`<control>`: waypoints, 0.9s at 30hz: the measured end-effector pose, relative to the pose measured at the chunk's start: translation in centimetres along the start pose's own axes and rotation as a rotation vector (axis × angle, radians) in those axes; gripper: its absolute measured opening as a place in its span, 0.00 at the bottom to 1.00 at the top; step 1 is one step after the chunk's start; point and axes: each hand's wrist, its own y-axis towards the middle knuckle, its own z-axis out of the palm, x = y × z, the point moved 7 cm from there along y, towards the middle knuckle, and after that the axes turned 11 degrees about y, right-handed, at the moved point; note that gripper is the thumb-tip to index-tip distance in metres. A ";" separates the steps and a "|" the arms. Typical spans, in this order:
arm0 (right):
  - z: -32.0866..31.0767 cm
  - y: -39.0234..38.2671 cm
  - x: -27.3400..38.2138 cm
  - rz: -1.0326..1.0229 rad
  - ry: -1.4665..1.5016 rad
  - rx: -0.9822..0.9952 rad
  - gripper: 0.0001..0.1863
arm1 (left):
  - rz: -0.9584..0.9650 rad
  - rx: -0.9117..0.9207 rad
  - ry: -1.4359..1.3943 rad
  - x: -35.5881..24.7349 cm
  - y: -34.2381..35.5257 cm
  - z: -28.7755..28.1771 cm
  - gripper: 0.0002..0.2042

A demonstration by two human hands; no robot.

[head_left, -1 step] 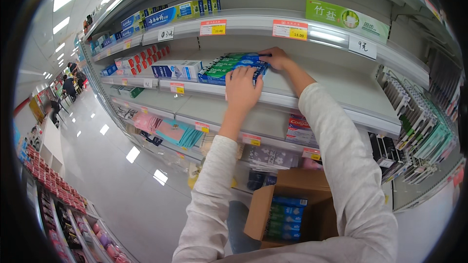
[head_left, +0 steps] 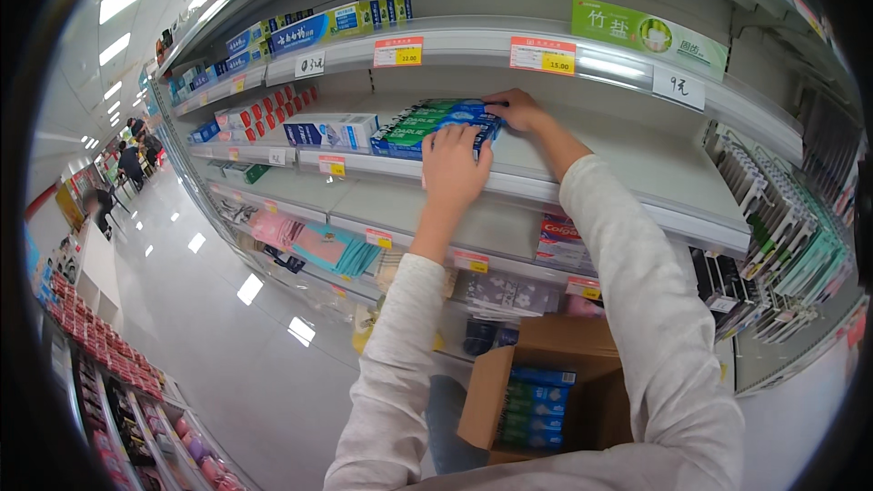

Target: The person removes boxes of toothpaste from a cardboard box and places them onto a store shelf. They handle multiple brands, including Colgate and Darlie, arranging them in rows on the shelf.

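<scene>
On the middle shelf lies a block of green and blue toothpaste boxes (head_left: 418, 130), side by side. My left hand (head_left: 455, 166) is at their near right corner, fingers bent over the front edge. Behind, my right hand (head_left: 516, 111) grips the far right end of the same boxes; part of its fingers is hidden. Left of the block, touching or nearly so, is a white and purple toothpaste box (head_left: 336, 131). Below my arms an opened cardboard carton (head_left: 486, 397) holds several more green and blue toothpaste boxes (head_left: 535, 414).
A price-tagged shelf edge (head_left: 618, 64) runs above my hands, bearing a green box (head_left: 646, 36). Toothbrush packs (head_left: 773, 218) hang at the right. Lower down lie folded towels (head_left: 336, 250) and a red toothpaste box (head_left: 562, 241). An aisle floor (head_left: 218, 309) stretches left, with people far off.
</scene>
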 end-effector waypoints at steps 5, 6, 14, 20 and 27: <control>1.5 -0.7 -0.4 -0.010 -0.007 0.086 0.20 | -0.001 -0.025 -0.006 -0.2 -0.1 -0.2 0.13; 1.5 -0.8 -0.1 -0.033 -0.034 0.092 0.21 | 0.001 -0.025 -0.006 -0.3 -0.1 -0.3 0.13; 2.6 -1.0 1.2 -0.051 -0.089 0.139 0.21 | -0.004 -0.034 0.036 0.2 -0.5 -0.1 0.12; 0.0 -1.3 0.6 -0.100 -0.156 -0.110 0.20 | -0.003 0.015 0.004 -1.0 0.4 0.3 0.14; -2.4 -13.7 12.4 -0.377 -0.212 -0.321 0.17 | 0.067 0.078 0.177 -0.1 0.1 0.5 0.15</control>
